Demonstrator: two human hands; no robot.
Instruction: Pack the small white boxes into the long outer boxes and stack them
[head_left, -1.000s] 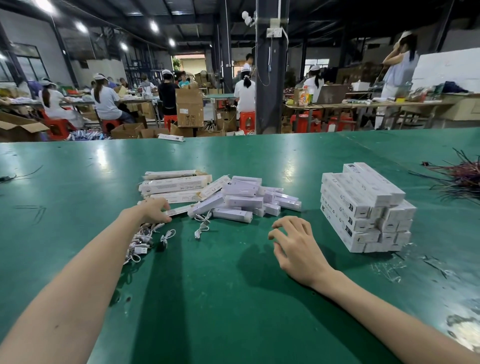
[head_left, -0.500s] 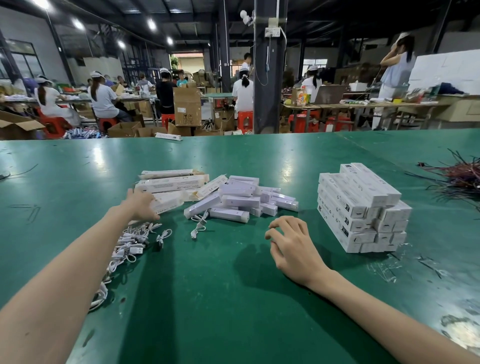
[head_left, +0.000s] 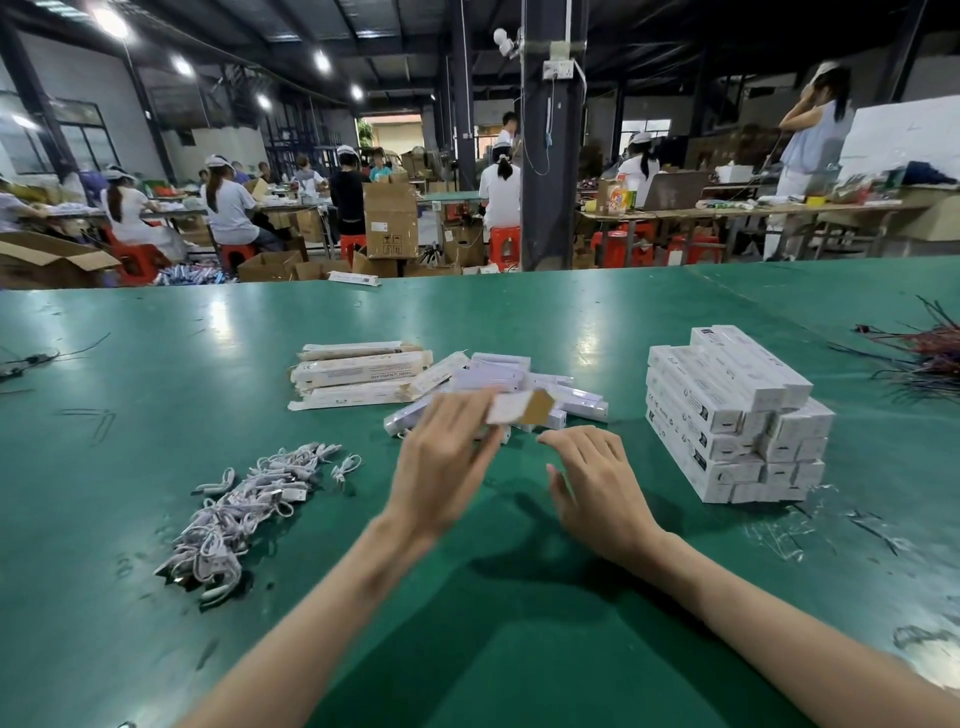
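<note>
My left hand (head_left: 444, 467) holds a flat long outer box (head_left: 519, 408), white with a brown inner flap, lifted just above the table at the centre. My right hand (head_left: 597, 478) hovers beside it with fingers spread, holding nothing. Behind my hands lies a loose pile of small white boxes (head_left: 498, 376). To its left is a heap of flat long outer boxes (head_left: 358, 371). On the right stands a stack of packed long boxes (head_left: 727, 415), several layers high.
A tangle of white cables (head_left: 244, 504) lies at the left on the green table (head_left: 156, 364). A bundle of dark and red wires (head_left: 930, 358) sits at the far right edge. Plastic scraps (head_left: 779, 530) lie near the stack. People work at benches beyond the table.
My left hand took a flat outer box from the left heap and swung it right, to the centre in front of the small boxes. My right hand stayed nearly still.
</note>
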